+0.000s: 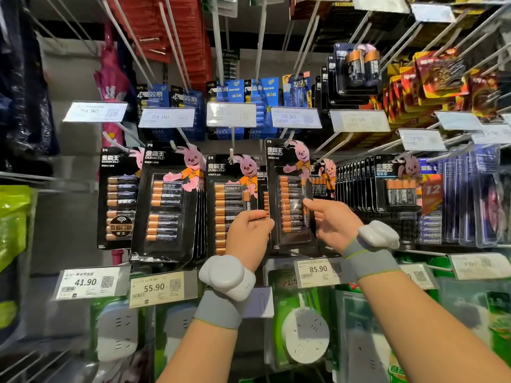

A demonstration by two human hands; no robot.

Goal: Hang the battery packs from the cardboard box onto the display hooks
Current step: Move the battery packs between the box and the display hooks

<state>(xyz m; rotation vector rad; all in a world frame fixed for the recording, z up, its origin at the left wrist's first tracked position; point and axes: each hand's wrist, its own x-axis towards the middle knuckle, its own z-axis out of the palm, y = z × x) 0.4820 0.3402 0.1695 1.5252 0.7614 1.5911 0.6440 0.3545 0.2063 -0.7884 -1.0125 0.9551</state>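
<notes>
Fingers of the left hand and right hand pinched the battery pack by its side edges; its long axis stood vertical, header pointing up.

Bright, even light; warped, blurred edges

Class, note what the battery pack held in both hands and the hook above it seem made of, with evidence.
Battery pack: probably printed black card behind a clear, glossy plastic blister; reflections glint over the cells. Hook: looks like pale painted or plated metal wire; thin, straight, slightly shiny.
</notes>
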